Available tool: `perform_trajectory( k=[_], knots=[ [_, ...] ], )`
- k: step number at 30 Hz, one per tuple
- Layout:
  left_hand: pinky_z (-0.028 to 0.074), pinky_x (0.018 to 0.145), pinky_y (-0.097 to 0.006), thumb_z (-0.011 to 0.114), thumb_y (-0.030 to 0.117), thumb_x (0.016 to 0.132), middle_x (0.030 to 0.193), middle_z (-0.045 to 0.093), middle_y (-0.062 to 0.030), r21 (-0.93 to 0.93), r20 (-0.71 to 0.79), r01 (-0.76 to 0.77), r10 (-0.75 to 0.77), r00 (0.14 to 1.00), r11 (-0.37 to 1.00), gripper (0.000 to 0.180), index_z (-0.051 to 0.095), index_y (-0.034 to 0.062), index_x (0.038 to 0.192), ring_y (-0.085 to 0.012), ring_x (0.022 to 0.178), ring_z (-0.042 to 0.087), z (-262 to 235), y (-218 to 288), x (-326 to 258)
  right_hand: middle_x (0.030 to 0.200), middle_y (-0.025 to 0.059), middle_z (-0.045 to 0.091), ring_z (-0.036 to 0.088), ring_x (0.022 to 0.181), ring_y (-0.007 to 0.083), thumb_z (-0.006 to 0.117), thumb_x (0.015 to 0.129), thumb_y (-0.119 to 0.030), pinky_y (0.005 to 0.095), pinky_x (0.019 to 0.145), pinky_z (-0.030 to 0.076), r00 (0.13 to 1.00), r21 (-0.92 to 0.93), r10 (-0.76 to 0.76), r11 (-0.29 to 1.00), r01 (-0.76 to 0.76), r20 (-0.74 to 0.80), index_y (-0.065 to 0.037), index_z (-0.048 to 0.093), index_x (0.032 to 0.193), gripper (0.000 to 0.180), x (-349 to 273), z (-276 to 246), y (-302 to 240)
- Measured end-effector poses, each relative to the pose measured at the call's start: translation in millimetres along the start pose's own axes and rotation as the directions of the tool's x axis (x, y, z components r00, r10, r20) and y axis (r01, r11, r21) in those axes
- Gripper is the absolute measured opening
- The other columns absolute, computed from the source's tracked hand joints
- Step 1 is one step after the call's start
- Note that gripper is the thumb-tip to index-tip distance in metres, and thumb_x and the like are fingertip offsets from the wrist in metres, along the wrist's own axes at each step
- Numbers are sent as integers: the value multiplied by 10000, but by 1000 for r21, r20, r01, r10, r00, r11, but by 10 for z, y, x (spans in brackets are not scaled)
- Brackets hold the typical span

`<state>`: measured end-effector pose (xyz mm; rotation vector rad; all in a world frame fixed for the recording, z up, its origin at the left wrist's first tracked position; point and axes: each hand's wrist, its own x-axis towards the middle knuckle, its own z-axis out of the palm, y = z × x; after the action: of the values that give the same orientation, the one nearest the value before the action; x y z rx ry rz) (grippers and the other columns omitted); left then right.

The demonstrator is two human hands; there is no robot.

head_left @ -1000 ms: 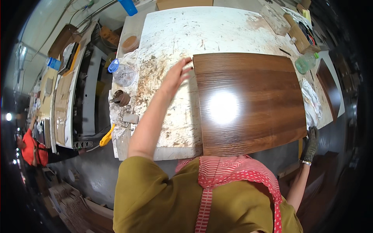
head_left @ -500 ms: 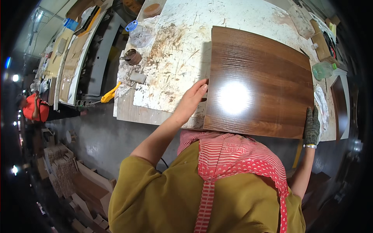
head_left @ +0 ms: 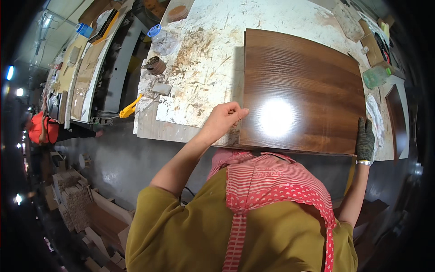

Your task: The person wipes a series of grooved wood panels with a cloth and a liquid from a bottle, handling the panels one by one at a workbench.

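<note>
A glossy dark brown wood-grain panel (head_left: 303, 86) lies in front of me on the worktable, with a bright light reflection on its face. A second edge shows just under its left and front sides. My bare left hand (head_left: 223, 120) is at the panel's left edge, its fingers curled in and the thumb tip over the edge. Whatever those fingers hold, if anything, is hidden. Along the right edge lies my right hand (head_left: 365, 141) in a dark knitted glove, fingers stretched out against the panel's side.
The stained white worktable (head_left: 204, 81) carries a brown-smeared cup (head_left: 156, 66), a pale block (head_left: 161, 89), a clear blue-capped jug (head_left: 164, 41) and a green bottle (head_left: 375, 78). A yellow tool (head_left: 130, 107) hangs at its left edge. A person in red (head_left: 43, 128) is far left.
My left hand has slid slightly down along the panel's left edge, and its fingers have curled in. The gloved right hand has shifted up a little along the right edge.
</note>
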<state>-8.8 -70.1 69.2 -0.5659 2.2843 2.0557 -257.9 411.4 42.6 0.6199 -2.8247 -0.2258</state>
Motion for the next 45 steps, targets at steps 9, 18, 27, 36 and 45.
perform_trajectory(
  k=[9,18,27,36,45],
  knots=[
    [345,489,-277,634,298,864,542,476,-30,318,11,-141,145,989,937,345,538,26,675,-91,529,395,33,120,37,1327,178,456,476,1179,323,362,896,-24,379,1003,396,992,-169,-26,985,47,121,-85,385,1367,475,154,23,253],
    [427,630,-216,505,282,944,714,567,2,-124,199,88,-63,978,988,255,555,68,813,-76,675,527,-209,-178,147,1325,167,466,470,1193,314,354,911,-49,383,1021,377,991,-149,68,988,-50,116,-61,428,1337,432,121,-5,221],
    [427,673,-233,442,335,969,715,529,-5,-144,216,124,-91,972,982,332,518,62,795,-85,694,506,-128,-65,311,1308,169,482,468,1200,303,350,916,-63,378,1034,368,997,-131,7,991,3,77,-47,443,1324,419,60,213,388],
    [421,657,-241,415,333,977,709,503,7,-164,51,95,-87,995,982,318,500,72,817,-89,671,481,49,-29,262,1320,162,471,449,1225,290,356,906,-76,387,1051,344,999,-85,-50,995,48,-21,-48,418,1339,438,-75,165,310],
    [376,617,-237,498,301,944,711,440,23,146,-162,94,-70,984,985,267,481,79,796,-71,673,420,105,167,25,1229,177,533,504,1118,360,585,850,-344,431,923,420,938,413,323,877,-246,-126,-60,501,1243,493,227,-569,347]
  ],
)
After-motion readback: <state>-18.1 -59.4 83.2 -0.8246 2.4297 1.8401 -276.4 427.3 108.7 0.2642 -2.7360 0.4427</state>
